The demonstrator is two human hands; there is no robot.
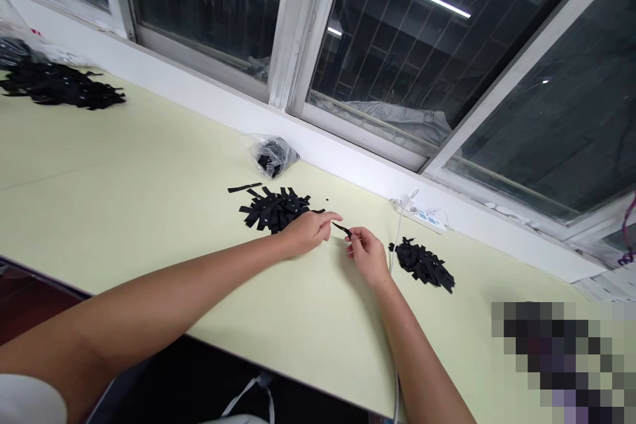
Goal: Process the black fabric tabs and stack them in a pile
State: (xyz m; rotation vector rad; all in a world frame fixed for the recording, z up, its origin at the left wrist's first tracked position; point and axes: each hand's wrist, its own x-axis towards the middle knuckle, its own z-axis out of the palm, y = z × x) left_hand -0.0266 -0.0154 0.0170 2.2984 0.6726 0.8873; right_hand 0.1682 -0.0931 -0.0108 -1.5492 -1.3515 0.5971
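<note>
My right hand (366,252) pinches one end of a short black fabric strip (342,230) between thumb and fingers. The strip's free end points left, toward my left hand (309,233). My left hand has its index finger stretched out and its other fingers loosely bent; I see nothing in it. Just behind the left hand lies a loose pile of black strips (275,211), partly covered by that hand. To the right of my right hand is a smaller heap of black strips (424,265).
A clear plastic bag (274,156) with black pieces stands against the wall ledge. Farther left lies a larger black pile (62,85). A white power strip (422,214) sits at the back, its cable (396,318) running past my right arm. A pixelated patch covers the lower right.
</note>
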